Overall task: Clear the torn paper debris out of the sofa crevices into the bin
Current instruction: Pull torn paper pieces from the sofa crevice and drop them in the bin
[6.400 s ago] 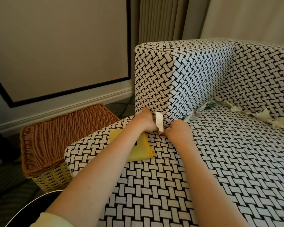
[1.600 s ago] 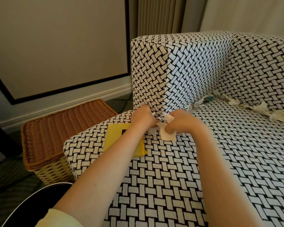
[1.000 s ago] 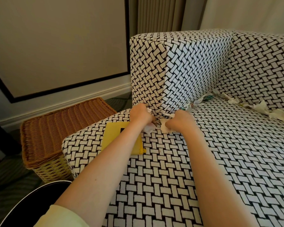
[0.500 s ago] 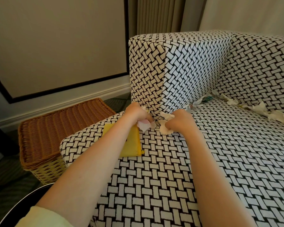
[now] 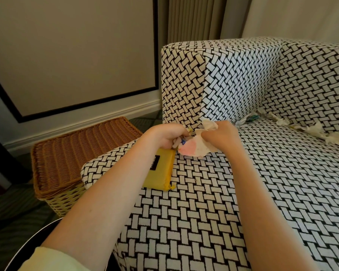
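Both hands meet at the front corner of the sofa armrest point(image 5: 184, 85), over the seat cushion point(image 5: 243, 192). My left hand point(image 5: 165, 138) grips a few small paper scraps. My right hand point(image 5: 219, 136) holds a larger crumpled cream paper piece point(image 5: 194, 147) with a pink patch. More torn paper debris point(image 5: 321, 133) lies along the crevice under the back cushion, and some scraps point(image 5: 245, 121) sit in the armrest crevice. The dark round bin point(image 5: 24, 251) shows at the bottom left, its rim partly behind my left arm.
A yellow zip pouch point(image 5: 160, 173) lies on the seat under my left wrist. A lidded wicker basket point(image 5: 76, 153) stands on the floor left of the sofa. A panelled wall and a curtain rise behind.
Over the last seconds both hands have pulled paper out of the armrest corner crevice. The crumpled piece in my right hand is now larger and lifted a little off the seat.
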A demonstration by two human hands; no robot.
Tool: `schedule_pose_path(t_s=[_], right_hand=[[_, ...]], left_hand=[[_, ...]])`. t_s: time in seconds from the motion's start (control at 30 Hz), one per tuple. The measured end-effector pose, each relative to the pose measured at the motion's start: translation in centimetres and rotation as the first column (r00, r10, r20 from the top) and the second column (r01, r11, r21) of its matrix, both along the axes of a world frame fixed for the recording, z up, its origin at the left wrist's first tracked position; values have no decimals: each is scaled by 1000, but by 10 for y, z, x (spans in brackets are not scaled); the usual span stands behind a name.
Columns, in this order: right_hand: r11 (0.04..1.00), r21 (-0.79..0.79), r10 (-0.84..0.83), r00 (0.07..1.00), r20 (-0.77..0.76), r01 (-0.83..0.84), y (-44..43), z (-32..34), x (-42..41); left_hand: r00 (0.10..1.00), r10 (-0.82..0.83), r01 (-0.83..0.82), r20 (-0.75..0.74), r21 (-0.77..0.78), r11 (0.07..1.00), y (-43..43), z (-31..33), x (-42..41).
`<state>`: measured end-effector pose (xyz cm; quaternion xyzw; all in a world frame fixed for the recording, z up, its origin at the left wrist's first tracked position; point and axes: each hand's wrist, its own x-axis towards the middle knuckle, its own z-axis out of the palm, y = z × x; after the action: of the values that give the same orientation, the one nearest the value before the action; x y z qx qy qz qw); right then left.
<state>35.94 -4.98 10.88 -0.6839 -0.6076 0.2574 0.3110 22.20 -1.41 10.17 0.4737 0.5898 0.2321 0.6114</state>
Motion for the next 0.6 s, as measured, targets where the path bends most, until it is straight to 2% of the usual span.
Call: schedule_pose_path(t_s=[0.13, 0.3, 0.37, 0.43, 0.5, 0.6], right_hand=[[999, 41, 20, 998, -53, -18, -2, 3, -1], [998, 62, 1, 964, -265, 17, -1, 2, -11], [996, 88, 22, 962, -271, 2, -3, 0, -18], [989, 149, 51, 976, -210, -20, -5, -2, -26], [984, 171, 74, 981, -179, -43, -6, -4, -33], [987, 81, 155, 946, -285, -137, -5, -2, -39]], left_hand=[[994, 1, 3, 107, -33, 999, -6, 7, -2], [986, 42, -41, 162, -5, 999, -4, 5, -1], [978, 65, -65, 200, -6, 998, -3, 5, 1], [968, 85, -86, 235, -5, 996, -3, 8, 4], [977, 80, -88, 200, 28, 996, -1, 8, 4], [983, 96, -113, 160, 103, 988, -2, 7, -2]])
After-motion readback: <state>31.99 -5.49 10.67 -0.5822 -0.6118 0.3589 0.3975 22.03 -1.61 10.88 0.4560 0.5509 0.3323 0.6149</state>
